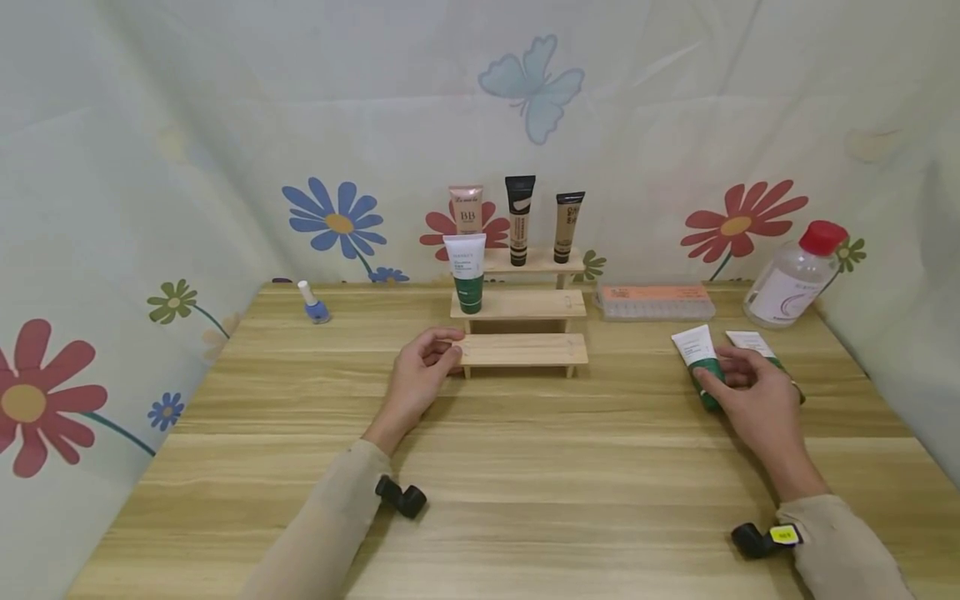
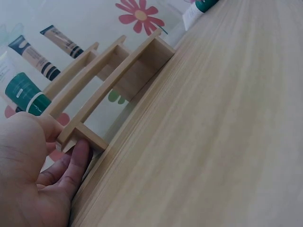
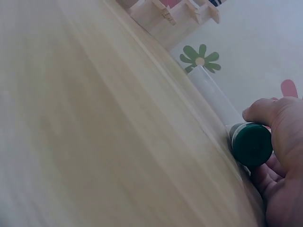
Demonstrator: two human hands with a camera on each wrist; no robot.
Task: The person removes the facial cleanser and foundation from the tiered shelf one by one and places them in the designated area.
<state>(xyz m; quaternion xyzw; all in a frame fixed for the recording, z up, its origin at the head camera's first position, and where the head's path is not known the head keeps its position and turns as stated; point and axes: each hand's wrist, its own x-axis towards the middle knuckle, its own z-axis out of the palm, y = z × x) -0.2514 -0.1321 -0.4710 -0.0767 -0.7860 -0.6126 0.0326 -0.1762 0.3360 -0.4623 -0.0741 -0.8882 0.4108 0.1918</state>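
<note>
Pale wood grain runs across the table (image 1: 525, 467), on which a three-step wooden rack (image 1: 520, 321) stands near the back wall. The left hand (image 1: 422, 371) pinches the left end of the rack's lowest step, thumb above the board and fingers (image 2: 71, 165) curled beneath it, as the left wrist view shows. The right hand (image 1: 753, 396) curls its thumb and fingers round a white tube with a green cap (image 1: 701, 354) lying flat on the table at the right; the right wrist view shows the cap (image 3: 252, 144) facing the camera and the tube still in contact with the wood. A second, similar tube (image 1: 753, 343) lies just beside it, partly hidden by the hand. One matching green-and-white tube (image 1: 467, 271) stands cap-down on the middle step; three further tubes (image 1: 517, 217) stand on the top step. A nail polish bottle (image 1: 313, 304), a clear ridged box (image 1: 654, 302) and a red-capped bottle (image 1: 795, 279) rest near the back edge. Likely risks: the smooth tube may slip from a grip near its cap, and a nudge to the light rack could topple the tubes standing on their caps
</note>
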